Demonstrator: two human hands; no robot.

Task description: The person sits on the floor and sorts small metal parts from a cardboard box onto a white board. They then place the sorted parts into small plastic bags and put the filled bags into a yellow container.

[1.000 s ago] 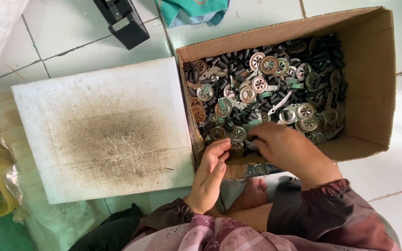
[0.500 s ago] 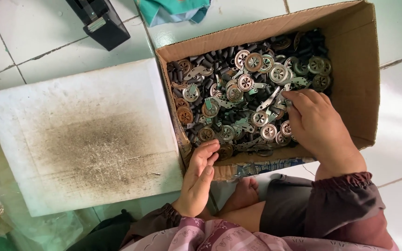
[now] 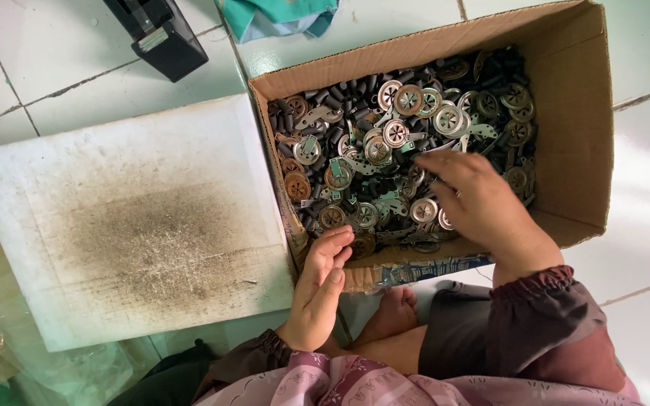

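Inside the brown cardboard box (image 3: 573, 113), round metal discs (image 3: 408, 101) are pressed by the spread right hand (image 3: 483, 203); the near edge is touched by the loosely open left hand (image 3: 319, 289).

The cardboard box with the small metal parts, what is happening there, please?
A person sitting on the tiled floor reaches into the cardboard box. The right hand lies palm down on the heap of round metal discs and dark tubes. The left hand rests on the box's near edge, beside a stained white board.
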